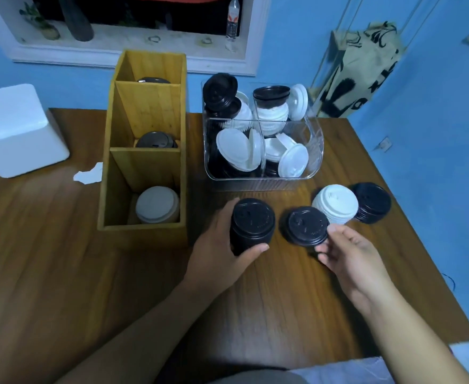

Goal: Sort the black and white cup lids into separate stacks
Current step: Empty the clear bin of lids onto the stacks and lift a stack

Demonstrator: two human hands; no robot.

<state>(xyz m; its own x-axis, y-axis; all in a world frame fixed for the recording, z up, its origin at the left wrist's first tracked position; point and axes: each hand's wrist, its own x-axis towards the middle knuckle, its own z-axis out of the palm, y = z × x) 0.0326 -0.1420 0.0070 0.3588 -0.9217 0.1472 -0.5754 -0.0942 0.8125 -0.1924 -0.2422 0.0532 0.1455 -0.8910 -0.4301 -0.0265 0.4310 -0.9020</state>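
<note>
My left hand (222, 245) grips a tall stack of black lids (251, 224) standing on the wooden table (61, 273). My right hand (349, 250) pinches the edge of a single black lid (305, 225) just to the right of that stack. Behind it stands a stack of white lids (335, 203), and a second black stack (373, 202) sits at the far right. A clear plastic bin (263, 178) holds several mixed black and white lids.
A wooden three-compartment box (144, 231) stands left of the bin, with a white lid stack (157, 205) in the near slot and dark lids (155, 140) in the two farther slots. A white foam block (14, 128) and a paper scrap (87, 174) lie at the left.
</note>
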